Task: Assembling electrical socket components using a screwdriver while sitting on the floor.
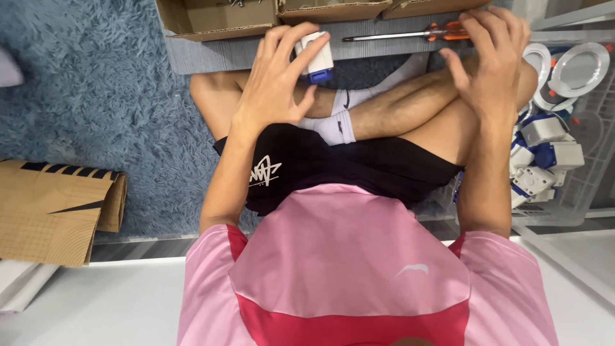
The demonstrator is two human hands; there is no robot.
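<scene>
Hands at work over crossed legs, seated person on blue rug.
Left hand (pixel 272 80) gripped a small white box with blue end (pixel 316 59), fingers (pixel 301 40) curled closed around it above the knee. Right hand (pixel 490 61) rested fingers, loosely spread, on the orange-handled screwdriver (pixel 410 33) lying on the grey mat (pixel 211 54); grasp not confirmed.

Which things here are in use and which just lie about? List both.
In use:
left hand holding a white and blue plastic block
right hand at the orange-handled screwdriver

Lying about:
basket of similar blocks and round white fittings
cardboard boxes
folded cardboard
blue rug
</scene>
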